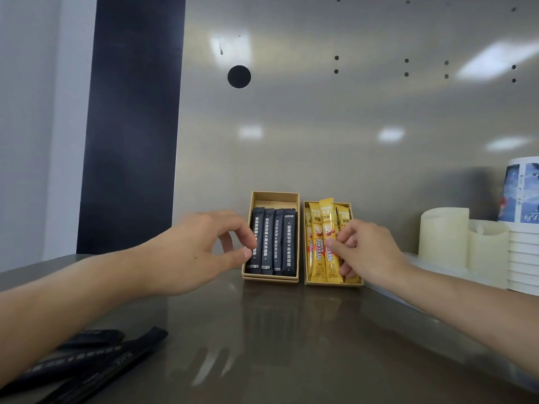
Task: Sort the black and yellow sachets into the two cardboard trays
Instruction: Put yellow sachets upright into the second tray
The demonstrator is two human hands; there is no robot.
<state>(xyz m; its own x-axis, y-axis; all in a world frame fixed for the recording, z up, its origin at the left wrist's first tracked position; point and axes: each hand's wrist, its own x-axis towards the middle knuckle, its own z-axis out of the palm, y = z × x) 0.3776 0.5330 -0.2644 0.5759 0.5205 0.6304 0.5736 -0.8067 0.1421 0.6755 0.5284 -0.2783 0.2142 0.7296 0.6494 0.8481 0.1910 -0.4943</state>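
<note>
left hand (201, 252): reaches in from 8 o'clock. Thumb and index are curled, tips almost together on the left edge of the leftmost black sachet (258, 225). Looks like a pinch on it. Other fingers are loosely curled behind, touching nothing I can see.
right hand (367, 252): comes in from 4 o'clock and grips the tall yellow sachet (326, 220). Thumb is flat on its front, fingers curled round its right side.
black sachets (280, 240): four side by side, lengthwise in the left tray (274, 196). The tray's 12 o'clock end is bare.
yellow sachets (315, 246): several overlapping in the right tray (332, 282). The tall one pokes past the rim at 12 o'clock.
trays: right tray sits at 3 o'clock of the left, just beside it with a narrow gap. Both are at the back of the desk (291, 330), up against the metal wall (320, 126).
loose black sachets (96, 357): small heap on the desk at 7 o'clock, well apart from the trays and partly hidden by the left forearm. Count unclear.
cups (522, 258): stack at 3 o'clock, at the frame edge.
cream cylinders (443, 237): two, just left of the cups.
wall: one round hole (239, 76) at 11 o'clock, with a dark panel (131, 126) to its left.
</note>
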